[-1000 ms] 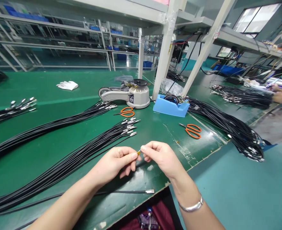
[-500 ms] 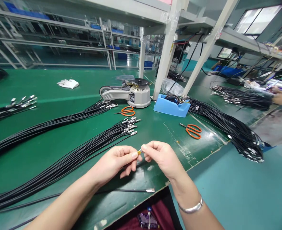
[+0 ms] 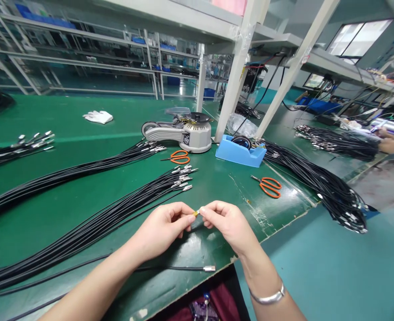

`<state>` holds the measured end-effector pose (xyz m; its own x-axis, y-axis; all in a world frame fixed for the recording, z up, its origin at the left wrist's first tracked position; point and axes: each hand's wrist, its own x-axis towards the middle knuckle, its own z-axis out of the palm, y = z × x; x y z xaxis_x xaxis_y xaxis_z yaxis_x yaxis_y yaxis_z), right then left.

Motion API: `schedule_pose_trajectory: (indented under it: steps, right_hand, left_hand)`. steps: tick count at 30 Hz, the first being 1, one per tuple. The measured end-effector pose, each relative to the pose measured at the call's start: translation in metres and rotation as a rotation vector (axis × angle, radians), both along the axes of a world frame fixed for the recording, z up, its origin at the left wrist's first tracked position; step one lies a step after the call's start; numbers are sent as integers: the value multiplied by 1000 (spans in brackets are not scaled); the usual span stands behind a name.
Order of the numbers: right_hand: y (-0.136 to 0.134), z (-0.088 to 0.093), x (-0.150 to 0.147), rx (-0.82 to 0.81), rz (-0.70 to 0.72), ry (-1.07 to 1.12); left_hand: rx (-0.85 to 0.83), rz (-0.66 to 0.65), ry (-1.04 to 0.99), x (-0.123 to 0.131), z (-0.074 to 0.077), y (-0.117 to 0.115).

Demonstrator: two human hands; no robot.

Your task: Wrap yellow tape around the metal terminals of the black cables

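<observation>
My left hand [image 3: 165, 227] and my right hand [image 3: 228, 223] meet above the near edge of the green table [image 3: 76, 120]. Both pinch the metal tip of a cable [image 3: 196, 213], which carries a small yellow-orange piece where the fingertips meet. The cable's black cord is hidden behind my left hand. A single black cable with a metal end [image 3: 209, 268] lies along the table edge just below my hands. A long bundle of black cables [image 3: 116, 214] with metal tips lies to the left of my hands.
A grey tape dispenser machine [image 3: 183, 131] and a blue tape holder [image 3: 239, 150] stand at the back, with two orange scissors [image 3: 180, 157] [image 3: 269, 186] nearby. More cable bundles [image 3: 320, 178] lie right and left. A white glove [image 3: 98, 117] lies far back. Another person's hand [image 3: 389, 143] is at the right.
My hands have dropped slightly and stay pinched on the cable tip. The view has shifted a little; nothing else has moved.
</observation>
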<state>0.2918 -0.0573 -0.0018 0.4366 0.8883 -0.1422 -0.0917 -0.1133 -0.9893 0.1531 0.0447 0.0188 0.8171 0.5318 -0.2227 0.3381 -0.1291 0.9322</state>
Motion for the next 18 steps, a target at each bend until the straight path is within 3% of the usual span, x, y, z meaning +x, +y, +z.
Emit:
schedule_pose_trajectory:
  steps: [3,6,13,18]
  right_hand:
    - [-4,-4,3,-13,17,-19]
    - [-6,-5,5,-23,10,-57]
    - [-9,-4,4,-68,9,-142]
    - [-13,-8,3,-97,36,-147]
  left_hand:
    - [200,-18,5,0,1,-2]
    - [282,-99,57,-5,5,6]
    - [333,-325,343,-30,18,33]
    - [300,-321,385,-34,9,26]
